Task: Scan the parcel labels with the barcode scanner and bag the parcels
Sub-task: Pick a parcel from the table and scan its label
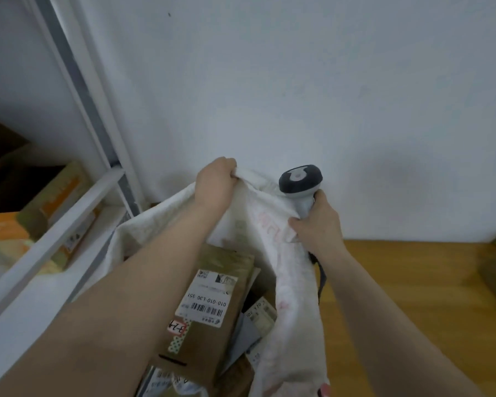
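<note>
Head view: the left hand [216, 183] curls its fingers [227, 165] over the far rim of the white sack [291, 299], holding its mouth up. The right hand [317, 224] is clamped round the barcode scanner [299, 180] by its handle, head upward, and pinches the rim too. Below, between the hands, labelled brown parcels [215, 345] lie inside, the top one lengthwise toward the person, label up.

white cloth bag [281, 270], faint red writing, mouth held open – inside, a brown parcel [209, 348] lies label up, barcode showing, smaller parcels [262, 313] beside it; grey barcode scanner [299, 183], dark-headed, upright at the bag's far rim
</note>
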